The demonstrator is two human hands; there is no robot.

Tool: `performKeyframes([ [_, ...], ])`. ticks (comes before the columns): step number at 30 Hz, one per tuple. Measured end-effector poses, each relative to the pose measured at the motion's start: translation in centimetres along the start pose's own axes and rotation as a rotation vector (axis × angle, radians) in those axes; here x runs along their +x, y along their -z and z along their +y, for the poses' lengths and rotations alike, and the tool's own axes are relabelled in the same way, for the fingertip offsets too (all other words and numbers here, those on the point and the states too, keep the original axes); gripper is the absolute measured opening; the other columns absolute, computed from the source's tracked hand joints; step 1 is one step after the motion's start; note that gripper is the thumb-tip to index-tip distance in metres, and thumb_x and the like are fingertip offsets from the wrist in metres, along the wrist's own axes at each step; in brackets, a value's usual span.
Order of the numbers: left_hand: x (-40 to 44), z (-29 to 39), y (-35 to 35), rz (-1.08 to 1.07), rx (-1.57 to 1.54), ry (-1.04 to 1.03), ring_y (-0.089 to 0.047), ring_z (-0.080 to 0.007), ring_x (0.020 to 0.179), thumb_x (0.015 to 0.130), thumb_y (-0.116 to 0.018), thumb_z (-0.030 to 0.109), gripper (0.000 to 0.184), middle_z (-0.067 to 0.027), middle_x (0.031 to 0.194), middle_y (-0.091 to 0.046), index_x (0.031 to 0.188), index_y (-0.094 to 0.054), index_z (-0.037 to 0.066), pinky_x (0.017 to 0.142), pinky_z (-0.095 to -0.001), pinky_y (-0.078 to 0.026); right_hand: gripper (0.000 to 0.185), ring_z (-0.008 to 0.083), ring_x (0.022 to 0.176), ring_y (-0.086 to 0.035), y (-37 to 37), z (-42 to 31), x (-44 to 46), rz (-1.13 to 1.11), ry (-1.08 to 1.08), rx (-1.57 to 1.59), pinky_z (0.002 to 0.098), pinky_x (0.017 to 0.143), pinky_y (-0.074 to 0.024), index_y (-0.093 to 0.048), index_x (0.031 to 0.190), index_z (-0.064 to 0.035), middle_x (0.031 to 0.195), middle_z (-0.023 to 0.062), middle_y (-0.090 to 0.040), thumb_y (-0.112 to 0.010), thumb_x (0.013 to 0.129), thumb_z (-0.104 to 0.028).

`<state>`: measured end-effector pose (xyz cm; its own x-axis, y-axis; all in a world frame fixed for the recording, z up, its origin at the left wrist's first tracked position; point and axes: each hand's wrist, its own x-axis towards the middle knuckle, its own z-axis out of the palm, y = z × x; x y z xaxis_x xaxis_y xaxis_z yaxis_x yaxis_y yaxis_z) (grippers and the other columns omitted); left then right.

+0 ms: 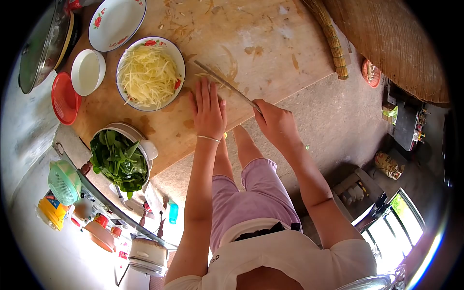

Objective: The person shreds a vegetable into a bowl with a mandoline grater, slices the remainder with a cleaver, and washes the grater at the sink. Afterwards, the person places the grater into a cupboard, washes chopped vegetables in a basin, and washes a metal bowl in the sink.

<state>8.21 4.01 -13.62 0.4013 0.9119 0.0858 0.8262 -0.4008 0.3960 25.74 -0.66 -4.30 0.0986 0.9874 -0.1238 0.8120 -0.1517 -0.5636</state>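
Note:
My right hand (276,123) is closed round the handle of a knife (227,84), whose long thin blade points up and left over the wooden table (270,63). Flat on the tabletop, my left hand (210,110) has its fingers stretched, with the fingertips near the blade. A few pale shreds (208,76) lie by the blade and fingertips. Left of my left hand, a floral-patterned plate (181,54) holds a heap of pale yellow shreds (148,76).
An empty floral plate (116,21), a white bowl (88,72) and a red basket (65,98) stand at the left. Green leaves (118,159) fill a pot near the table's lower left edge. A straw bundle (333,43) lies at the upper right.

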Motion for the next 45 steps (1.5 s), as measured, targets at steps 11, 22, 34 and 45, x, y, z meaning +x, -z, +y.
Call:
performKeyframes([
  [11, 0.5, 0.1, -0.1, -0.035, 0.02, 0.013, -0.028, -0.0345, 0.139, 0.095, -0.042, 0.028, 0.053, -0.0187, 0.149, -0.031, 0.139, -0.036, -0.002, 0.113, -0.0532, -0.018, 0.016, 0.0267, 0.06, -0.063, -0.3, 0.4, -0.1, -0.048, 0.031, -0.095, 0.0374, 0.053, -0.0513, -0.058, 0.099, -0.0084, 0.068, 0.0078, -0.061, -0.059, 0.085, -0.014],
  [22, 0.6, 0.0, 0.3, -0.051, 0.006, 0.016, -0.027, -0.0327, 0.139, 0.095, -0.043, 0.029, 0.056, -0.019, 0.149, -0.031, 0.14, -0.035, -0.003, 0.114, -0.0531, -0.017, 0.01, 0.0298, 0.061, -0.064, 0.7, 1.1, 1.1, -0.135, 0.035, -0.068, 0.0403, 0.054, -0.051, -0.057, 0.094, -0.0063, 0.065, 0.0111, -0.061, -0.057, 0.086, -0.012],
  [34, 0.7, 0.1, 0.6, -0.032, -0.057, 0.015, -0.027, -0.0333, 0.139, 0.093, -0.047, 0.027, 0.059, -0.0208, 0.148, -0.031, 0.14, -0.032, -0.006, 0.114, -0.0531, -0.017, 0.011, 0.0333, 0.066, -0.064, 1.7, 0.5, 2.6, -0.331, 0.015, -0.171, 0.0448, 0.058, -0.0496, -0.052, 0.091, -0.0042, 0.065, 0.0139, -0.061, -0.055, 0.088, -0.014],
  [45, 0.8, 0.1, 0.6, -0.02, -0.037, 0.008, -0.031, -0.0323, 0.138, 0.092, -0.048, 0.026, 0.053, -0.0194, 0.147, -0.034, 0.135, -0.04, -0.005, 0.114, -0.0521, -0.019, 0.015, 0.034, 0.061, -0.063, 0.0, -0.6, 1.7, -0.396, -0.03, -0.363, 0.045, 0.054, -0.0495, -0.051, 0.096, -0.0037, 0.065, 0.0144, -0.061, -0.054, 0.09, -0.017],
])
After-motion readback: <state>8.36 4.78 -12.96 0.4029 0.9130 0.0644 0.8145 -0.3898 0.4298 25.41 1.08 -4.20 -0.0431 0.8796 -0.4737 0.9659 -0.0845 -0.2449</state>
